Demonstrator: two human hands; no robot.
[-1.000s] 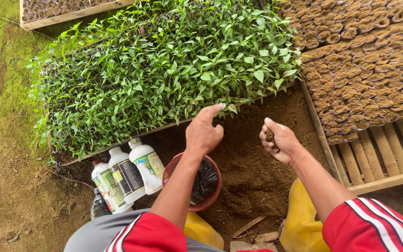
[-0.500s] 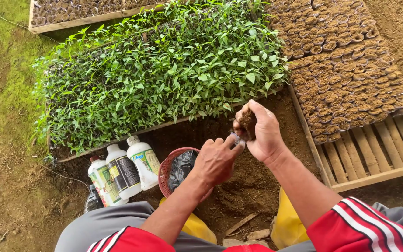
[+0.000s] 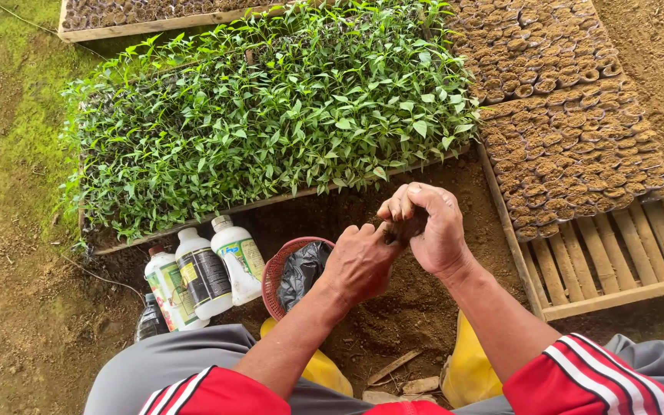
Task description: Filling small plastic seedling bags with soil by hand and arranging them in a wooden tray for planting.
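Seen from above, both hands meet over bare soil in front of a tray of green seedlings. The right hand is curled nearly closed around a small dark soil pot, mostly hidden by the fingers. The left hand has its fingertips pinched together, touching the pot. Just left sit a red basket and three bottles.

Soil plug: small, dark brown, mostly hidden; held at frame centre, enclosed by the right hand, with left hand fingers touching it from 8 o'clock.
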